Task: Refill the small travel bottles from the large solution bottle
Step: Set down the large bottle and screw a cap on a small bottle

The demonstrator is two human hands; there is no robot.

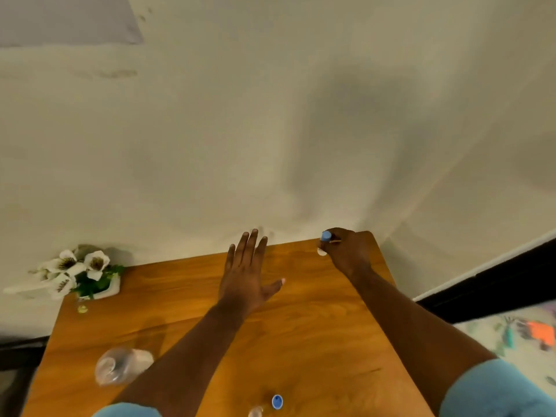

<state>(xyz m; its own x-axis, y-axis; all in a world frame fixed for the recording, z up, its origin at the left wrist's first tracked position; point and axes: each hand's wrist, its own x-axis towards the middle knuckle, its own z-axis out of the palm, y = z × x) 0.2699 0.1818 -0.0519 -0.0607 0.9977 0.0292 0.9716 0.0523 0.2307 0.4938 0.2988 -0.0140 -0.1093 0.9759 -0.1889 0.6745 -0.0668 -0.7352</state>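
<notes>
Your right hand [346,254] is curled round a small travel bottle with a blue cap [325,239] at the far right corner of the wooden table [301,341]. The bottle base sits at or just above the tabletop, can't tell which. By my read you're picking it up or parking it, so keep it upright, grip the body not the cap, and bring it in toward your chest before uncapping, away from the edge.

Your left hand [248,275] is flat and spread, fingers straight, thumb out. It holds nothing and hovers over or rests on bare wood, well left of the right hand.

Near your left forearm, on its outer side, lies a clear plastic bottle [122,367] on its side, prob the large solution bottle, but blurred. Close to your body, btwn the two forearms, sits a loose blue cap [277,401] w/ an open clear bottle mouth [255,412] just beside it. Far left of your left hand, a white flower pot [87,275] stands against the wall [270,130]. Free the left hand to steady the small bottle when you pour
</notes>
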